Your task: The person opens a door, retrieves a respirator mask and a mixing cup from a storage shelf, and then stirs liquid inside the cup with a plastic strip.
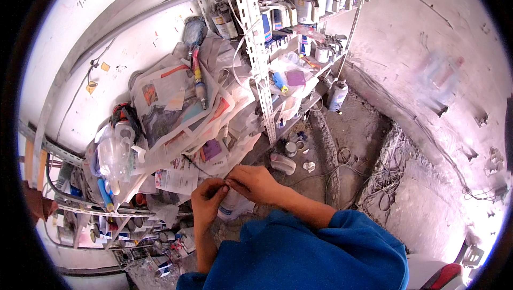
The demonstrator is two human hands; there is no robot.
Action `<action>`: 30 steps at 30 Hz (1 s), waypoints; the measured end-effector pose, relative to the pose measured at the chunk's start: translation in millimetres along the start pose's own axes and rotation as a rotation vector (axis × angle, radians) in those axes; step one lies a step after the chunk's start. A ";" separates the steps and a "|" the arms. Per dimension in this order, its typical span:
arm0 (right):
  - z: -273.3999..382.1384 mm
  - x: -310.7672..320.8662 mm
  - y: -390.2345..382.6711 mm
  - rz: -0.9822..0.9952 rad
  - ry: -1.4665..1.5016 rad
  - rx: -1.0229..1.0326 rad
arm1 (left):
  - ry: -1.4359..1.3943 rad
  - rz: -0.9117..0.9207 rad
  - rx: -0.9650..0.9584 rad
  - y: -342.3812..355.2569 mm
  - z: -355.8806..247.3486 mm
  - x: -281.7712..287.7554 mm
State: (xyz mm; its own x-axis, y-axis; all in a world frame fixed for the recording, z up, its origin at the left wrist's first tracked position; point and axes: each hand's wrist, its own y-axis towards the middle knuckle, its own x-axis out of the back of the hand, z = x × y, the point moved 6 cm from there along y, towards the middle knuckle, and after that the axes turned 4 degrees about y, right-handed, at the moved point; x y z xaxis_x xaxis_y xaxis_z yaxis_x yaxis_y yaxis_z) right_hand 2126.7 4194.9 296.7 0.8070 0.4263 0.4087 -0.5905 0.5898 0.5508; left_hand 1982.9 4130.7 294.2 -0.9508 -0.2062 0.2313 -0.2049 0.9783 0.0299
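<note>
My left hand [207, 196] and my right hand [253, 184] meet at the front edge of a paper-covered shelf. The fingertips of both are pinched together, and whatever sits between them is too small to make out. A thin dark strand [195, 165] lies over the paper and runs toward my fingers; I cannot tell whether they touch it. Just below the hands shows a clear plastic container [233, 206], partly covered by them. Behind, crumpled masking newspaper [173, 89] is heaped on the shelf, with a purple pad [211, 150] near my fingers and a red-and-yellow-handled tool [199, 79] on top.
A perforated metal post [251, 39] rises beyond my hands. Paint cans [307, 9] crowd the shelf at the back right. Clear plastic cups [113, 156] stand at the left. On the floor are a white jug [283, 164], an open can [290, 148] and tangled cables [387, 178].
</note>
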 end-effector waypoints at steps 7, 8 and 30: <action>-6.1 5.2 -3.1 -0.035 0.122 -0.095 | 0.078 -0.076 0.005 2.2 2.4 -3.0; -5.9 6.7 -3.5 -0.039 0.129 -0.106 | 0.068 -0.083 0.000 2.2 2.4 -3.7; -6.5 17.7 -8.0 -0.032 0.096 -0.088 | 0.072 -0.144 0.007 4.3 7.9 -21.2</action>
State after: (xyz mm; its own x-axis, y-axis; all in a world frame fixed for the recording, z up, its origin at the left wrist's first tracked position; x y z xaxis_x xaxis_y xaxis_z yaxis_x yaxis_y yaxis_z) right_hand 2145.7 4202.2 294.8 0.8250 0.4672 0.3180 -0.5647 0.6602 0.4952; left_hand 2000.4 4139.1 281.7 -0.8924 -0.3418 0.2946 -0.3394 0.9387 0.0612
